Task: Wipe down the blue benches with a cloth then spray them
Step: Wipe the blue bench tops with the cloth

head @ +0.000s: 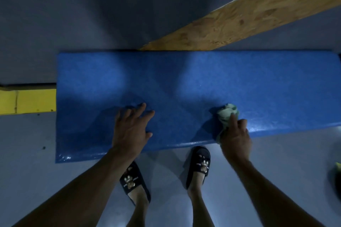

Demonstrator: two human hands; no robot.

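Blue bench point(203, 83) lies across the view, tabletop glossy along near edge; left hand point(131, 127) flat on it, fingers spread and straight, holding nothing; right hand point(235, 136) grips bunched pale green cloth point(227, 114) against tabletop near front edge; wooden plank point(249, 16) behind; feet in dark slippers point(198, 166) on floor.

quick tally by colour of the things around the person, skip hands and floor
blue: 1, the bench
pale green: 1, the cloth
yellow: 1, the block
wood brown: 1, the plank
dark: 2, the slippers
total: 6
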